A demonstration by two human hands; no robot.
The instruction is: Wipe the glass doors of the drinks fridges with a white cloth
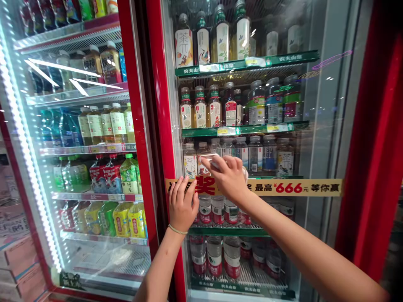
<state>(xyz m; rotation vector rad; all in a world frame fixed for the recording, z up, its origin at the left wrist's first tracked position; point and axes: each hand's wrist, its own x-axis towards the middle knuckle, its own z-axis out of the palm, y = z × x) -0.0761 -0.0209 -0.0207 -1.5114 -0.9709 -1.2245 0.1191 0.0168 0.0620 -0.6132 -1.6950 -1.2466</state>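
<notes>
My right hand (229, 176) has its fingers wrapped round a white cloth or wipe (210, 157), which lies against the glass door of the right-hand fridge. A yellow strip with red and black characters (324, 188) crosses the door just below that hand. Flat on the door's left edge, over the strip's left end, rests my left hand (183, 203), its fingers spread and holding nothing. A thin band (177, 229) circles the left wrist. Behind the glass, bottles (231, 256) stand on green-edged shelves.
A second lit fridge with drink bottles (121, 218) stands on the left. Red frames (138, 126) separate the two fridges. Pink boxes (23, 268) are stacked at the lower left. Ceiling lights reflect in the glass.
</notes>
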